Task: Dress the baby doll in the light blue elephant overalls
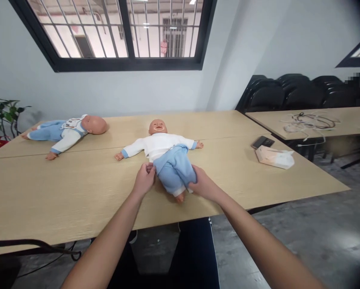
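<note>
A baby doll (158, 127) lies face up on the wooden table (86, 192), its head toward the window and its arms spread. It wears a white top (162, 143) with blue cuffs, and blue trousers (169, 170) cover its legs and lower belly. One bare foot shows below a white trouser hem. My left hand (144, 178) is closed on the trousers' edge at the waist, on the left side. On the other side my right hand (202, 184) grips the blue cloth over the doll's leg, with the fingertips partly hidden.
A second dressed doll (71, 129) lies at the table's far left. Toward the right are a tissue pack (275, 156) and a dark phone (262, 142). Tangled cables (312, 121) lie on another table, before stacked black chairs (300, 94). A plant (8, 114) stands at far left.
</note>
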Demonstrator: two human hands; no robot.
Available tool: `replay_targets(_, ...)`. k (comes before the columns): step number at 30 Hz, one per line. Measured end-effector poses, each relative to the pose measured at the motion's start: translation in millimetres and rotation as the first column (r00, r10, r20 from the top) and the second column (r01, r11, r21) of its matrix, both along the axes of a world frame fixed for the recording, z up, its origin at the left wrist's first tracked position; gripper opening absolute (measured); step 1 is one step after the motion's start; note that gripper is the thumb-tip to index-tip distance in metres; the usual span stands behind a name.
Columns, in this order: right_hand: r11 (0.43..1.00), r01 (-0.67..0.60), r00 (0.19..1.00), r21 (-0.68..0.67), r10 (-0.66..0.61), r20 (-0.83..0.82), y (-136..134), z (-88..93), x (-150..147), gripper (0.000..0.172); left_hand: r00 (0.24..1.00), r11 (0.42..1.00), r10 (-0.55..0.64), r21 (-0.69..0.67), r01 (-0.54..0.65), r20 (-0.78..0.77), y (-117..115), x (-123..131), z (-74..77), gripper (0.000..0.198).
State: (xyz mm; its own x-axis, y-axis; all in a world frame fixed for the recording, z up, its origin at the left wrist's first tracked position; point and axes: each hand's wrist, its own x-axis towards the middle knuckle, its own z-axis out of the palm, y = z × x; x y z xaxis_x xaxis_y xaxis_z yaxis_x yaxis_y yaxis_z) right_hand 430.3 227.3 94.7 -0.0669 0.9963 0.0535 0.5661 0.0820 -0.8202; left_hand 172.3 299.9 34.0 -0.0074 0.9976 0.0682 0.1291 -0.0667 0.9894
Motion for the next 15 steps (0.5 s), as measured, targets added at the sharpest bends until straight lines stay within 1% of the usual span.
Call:
replay_targets(3,0.999,-0.024,1.000,0.022,0.024,0.005,-10,-2.7,6,0.072,0.999,0.999,-0.041,-0.014,0.041,0.033,-5,2,-1.1,0.026)
replay_targets(5,0.999,-0.045,0.998,0.024,0.044,0.033,-18,-3.6,13,0.075,0.997,0.999,-0.019,-0.027,0.021,0.073,-11,2,-1.4,0.034)
replay_targets(7,0.998,-0.063,0.995,0.025,0.061,0.079,-27,-3.5,22,0.078,0.986,0.999,0.005,-0.041,0.002,0.168,-13,1,-1.6,0.041)
replay_targets(8,0.997,-0.069,0.993,0.021,0.066,0.097,-32,-3.1,26,0.079,0.970,0.999,0.010,-0.045,0.001,0.245,-13,-1,-1.4,0.043)
replay_targets(10,0.998,-0.063,0.991,0.010,0.062,0.121,-42,-2.5,35,0.081,0.909,0.999,0.041,-0.045,-0.025,0.416,-10,-5,0.2,0.043)
replay_targets(12,0.999,-0.053,0.990,-0.007,0.053,0.134,-51,-2.3,41,0.083,0.845,0.996,0.093,-0.054,-0.076,0.527,-6,-10,3.5,0.040)
replay_targets(13,0.999,-0.048,0.989,-0.013,0.050,0.141,-54,-2.5,43,0.084,0.838,0.994,0.109,-0.064,-0.089,0.535,-3,-12,5.6,0.039)
replay_targets(15,0.999,-0.046,0.987,-0.015,0.047,0.156,-59,-3.2,44,0.084,0.868,0.994,0.096,-0.094,-0.057,0.487,3,-15,10.1,0.040)
